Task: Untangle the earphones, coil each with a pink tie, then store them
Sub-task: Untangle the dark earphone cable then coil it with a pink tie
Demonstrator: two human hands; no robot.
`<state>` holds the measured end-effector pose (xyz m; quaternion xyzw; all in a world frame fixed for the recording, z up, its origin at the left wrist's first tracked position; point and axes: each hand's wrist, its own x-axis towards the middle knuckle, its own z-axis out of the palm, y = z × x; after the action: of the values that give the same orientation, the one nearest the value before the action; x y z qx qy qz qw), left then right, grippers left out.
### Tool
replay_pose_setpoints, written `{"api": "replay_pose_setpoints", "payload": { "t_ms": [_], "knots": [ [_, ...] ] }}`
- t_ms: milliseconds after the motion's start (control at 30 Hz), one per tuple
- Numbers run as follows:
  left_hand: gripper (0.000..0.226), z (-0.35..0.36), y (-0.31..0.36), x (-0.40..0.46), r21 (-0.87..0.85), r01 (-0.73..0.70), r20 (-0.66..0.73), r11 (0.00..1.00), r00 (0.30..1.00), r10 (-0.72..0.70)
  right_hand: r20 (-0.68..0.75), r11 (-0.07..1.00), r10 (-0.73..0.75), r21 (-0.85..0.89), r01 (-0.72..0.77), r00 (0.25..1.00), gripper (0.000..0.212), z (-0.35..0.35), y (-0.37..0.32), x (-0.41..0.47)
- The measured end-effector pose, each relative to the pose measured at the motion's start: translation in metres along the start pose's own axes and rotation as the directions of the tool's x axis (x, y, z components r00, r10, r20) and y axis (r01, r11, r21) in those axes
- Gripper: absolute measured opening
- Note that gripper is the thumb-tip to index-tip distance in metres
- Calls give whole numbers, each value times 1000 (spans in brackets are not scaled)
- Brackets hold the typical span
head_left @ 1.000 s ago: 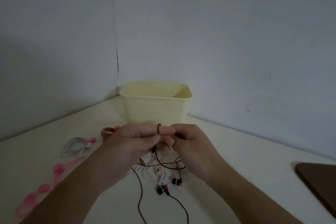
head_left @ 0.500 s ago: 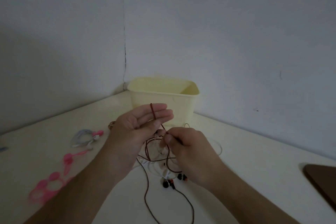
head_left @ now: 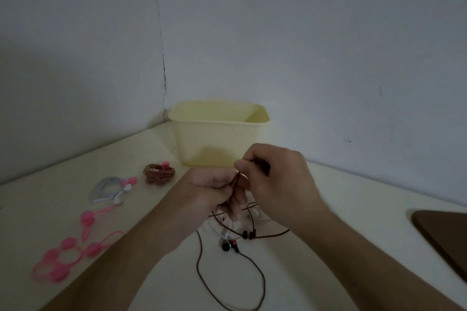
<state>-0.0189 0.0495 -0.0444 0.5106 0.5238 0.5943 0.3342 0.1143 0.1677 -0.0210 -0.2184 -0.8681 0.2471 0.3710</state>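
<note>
Both the left hand (head_left: 209, 189) and the right hand (head_left: 275, 174) pinch the dark red earphone cable (head_left: 202, 255); the yellow tub (head_left: 217, 141) sits in the worktop's (head_left: 353, 222) far corner, contents hidden.

The left hand (head_left: 209, 190) covers part of the red cord (head_left: 202, 260); the dark board (head_left: 444, 232) runs off the right edge; the bin (head_left: 217, 144) hides its inside.

no text, label, brand, number or sign can be read anywhere in the head view; every surface is unmarked.
</note>
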Motion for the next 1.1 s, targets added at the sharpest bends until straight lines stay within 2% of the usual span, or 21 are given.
{"api": "replay_pose_setpoints", "payload": {
  "t_ms": [67, 133, 267, 400, 567, 733, 800, 900, 933, 1033, 1100],
  "knots": [
    [31, -1, 3, 1, -175, 44, 34, 984, 999, -39, -6, 999, 16, 51, -16, 1000, 26, 1, 1, 0],
    [28, 0, 2, 0, -308, 69, 48, 949, 997, -56, 4, 991, 42, 123, -43, 999, 29, 2, 1, 0],
    [22, 1, 1, -2, -370, 15, -24, 929, 999, -26, 81, 967, 109, 224, -124, 991, 32, 3, 1, 3],
    [26, 2, 9, -3, -413, -78, -187, 907, 982, 0, 161, 971, 105, 197, -136, 981, 27, 12, 5, -1],
    [27, 2, 13, -2, -393, -153, -359, 907, 933, 2, 277, 997, 15, 73, -37, 961, 26, 20, -4, -11],
    [26, 3, 13, -3, -370, -146, -393, 917, 920, -12, 374, 995, -16, -86, 52, 927, 26, 23, -9, -15],
    [24, 5, 11, -3, -304, -135, -394, 943, 919, 5, 384, 1000, 11, -19, -5, 923, 28, 23, -11, -17],
    [20, 8, 9, -3, -221, -117, -378, 968, 925, 26, 323, 961, 79, 226, -158, 943, 32, 21, -14, -15],
    [19, 9, 10, -4, -206, -111, -371, 972, 928, 27, 315, 959, 84, 232, -162, 946, 36, 21, -15, -15],
    [17, 11, 10, -5, -194, -97, -360, 976, 933, 21, 293, 994, 68, 60, -89, 954, 43, 26, -15, -17],
    [15, 10, 10, -5, -217, -98, -343, 971, 939, 18, 264, 992, 92, 56, -111, 960, 47, 29, -13, -16]
  ]
}}
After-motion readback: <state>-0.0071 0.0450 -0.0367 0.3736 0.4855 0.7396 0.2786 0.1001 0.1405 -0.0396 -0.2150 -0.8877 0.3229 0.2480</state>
